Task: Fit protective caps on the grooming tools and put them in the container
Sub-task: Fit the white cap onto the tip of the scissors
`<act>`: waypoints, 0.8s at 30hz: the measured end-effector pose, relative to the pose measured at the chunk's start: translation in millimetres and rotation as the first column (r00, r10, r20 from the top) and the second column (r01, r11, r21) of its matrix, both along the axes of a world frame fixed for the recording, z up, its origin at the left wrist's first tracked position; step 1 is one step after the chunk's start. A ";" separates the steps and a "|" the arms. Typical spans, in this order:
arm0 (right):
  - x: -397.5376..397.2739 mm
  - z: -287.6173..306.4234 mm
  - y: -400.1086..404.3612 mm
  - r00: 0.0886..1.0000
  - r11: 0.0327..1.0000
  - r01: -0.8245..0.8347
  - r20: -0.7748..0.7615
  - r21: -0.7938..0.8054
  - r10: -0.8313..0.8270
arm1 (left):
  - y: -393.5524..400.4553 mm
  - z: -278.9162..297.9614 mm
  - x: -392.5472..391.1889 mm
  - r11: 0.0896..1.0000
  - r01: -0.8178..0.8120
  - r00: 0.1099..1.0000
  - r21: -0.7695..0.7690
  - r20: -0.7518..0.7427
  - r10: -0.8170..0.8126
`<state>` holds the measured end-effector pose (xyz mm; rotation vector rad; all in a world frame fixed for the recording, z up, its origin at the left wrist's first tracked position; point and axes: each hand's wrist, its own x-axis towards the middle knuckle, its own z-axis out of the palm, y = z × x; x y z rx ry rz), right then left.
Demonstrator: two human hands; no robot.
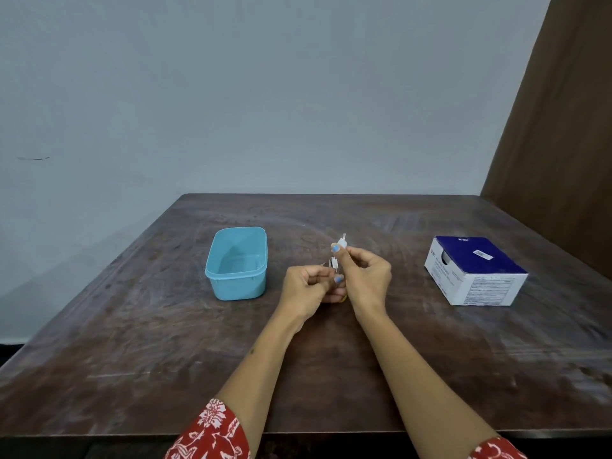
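Over the middle of the table my two hands meet. My right hand (366,276) pinches a small white cap (341,244) between thumb and fingers, tip pointing up and away. My left hand (308,286) is closed around a thin metal grooming tool (332,265), of which only a short pale end shows beside my right thumb. The light blue plastic container (236,263) stands open and empty to the left of my hands, a hand's width away.
A blue and white cardboard box (475,271) sits at the right of the dark wooden table (165,342). A grey wall rises behind the table's far edge, and a brown panel stands at the far right.
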<state>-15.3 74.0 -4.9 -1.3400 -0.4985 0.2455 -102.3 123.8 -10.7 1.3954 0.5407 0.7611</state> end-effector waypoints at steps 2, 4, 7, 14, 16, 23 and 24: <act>3.9 3.4 5.1 1.000 1.000 0.018 0.008 -0.019 -0.018 | -0.1 -0.6 1.5 1.000 -0.018 1.000 -0.012 0.002 0.018; 5.3 4.7 9.7 1.000 1.000 0.026 0.004 -0.010 -0.026 | -0.5 -1.1 2.4 0.999 -0.031 0.999 -0.021 0.006 0.031; -0.7 0.9 12.1 1.000 1.000 0.008 -0.025 0.022 -0.007 | -0.4 -1.1 1.9 0.998 -0.064 0.998 -0.006 0.002 0.064; -11.0 -3.8 2.8 0.998 0.999 -0.044 0.033 -0.014 0.044 | -0.6 3.4 -1.0 0.986 -0.137 0.991 0.099 0.006 0.137; -11.6 -1.1 0.3 1.000 1.000 -0.020 0.018 0.019 0.020 | -2.0 5.3 -2.2 0.991 -0.093 0.995 0.095 -0.012 0.094; -3.9 6.9 -2.9 0.992 0.980 0.119 -0.071 0.157 -0.109 | -9.2 5.4 -1.6 0.991 0.000 0.996 0.134 -0.088 0.012; -3.3 5.8 -3.6 0.993 0.983 0.101 -0.071 0.156 -0.091 | -9.7 5.5 -1.3 0.991 -0.016 0.997 0.137 -0.075 0.026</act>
